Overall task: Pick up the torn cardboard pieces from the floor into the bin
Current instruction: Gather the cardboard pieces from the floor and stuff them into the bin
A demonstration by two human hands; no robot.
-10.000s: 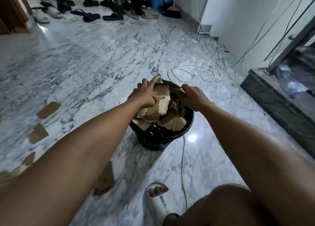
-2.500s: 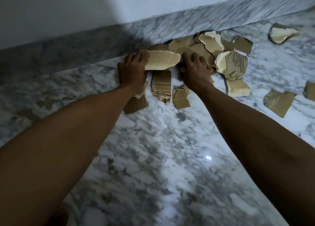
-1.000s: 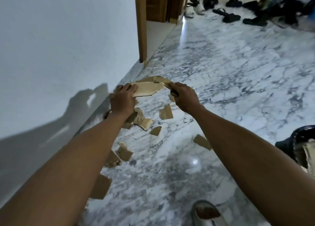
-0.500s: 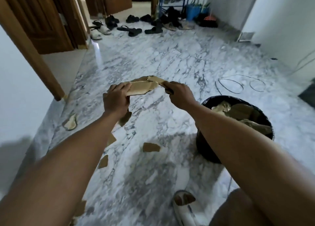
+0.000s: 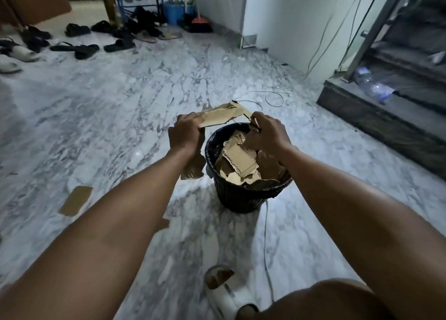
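A bundle of torn cardboard pieces (image 5: 223, 115) is held between both hands, just above the far rim of the black bin (image 5: 241, 196). My left hand (image 5: 185, 133) grips its left end and more scraps hang below that hand. My right hand (image 5: 266, 132) grips the right end, over the bin's opening. The bin is heaped with brown cardboard (image 5: 241, 165). One flat cardboard piece (image 5: 76, 200) lies on the marble floor to the left.
A thin cable (image 5: 266, 223) runs under the bin towards me, with loops behind it. My foot in a white slipper (image 5: 226, 293) is below the bin. Dark stairs (image 5: 386, 109) rise at the right. Several shoes (image 5: 79, 46) and a rack stand at the back.
I have turned from the wall to the bin. Both hands carried the cardboard bundle rightward and now hold it over the bin's far rim.
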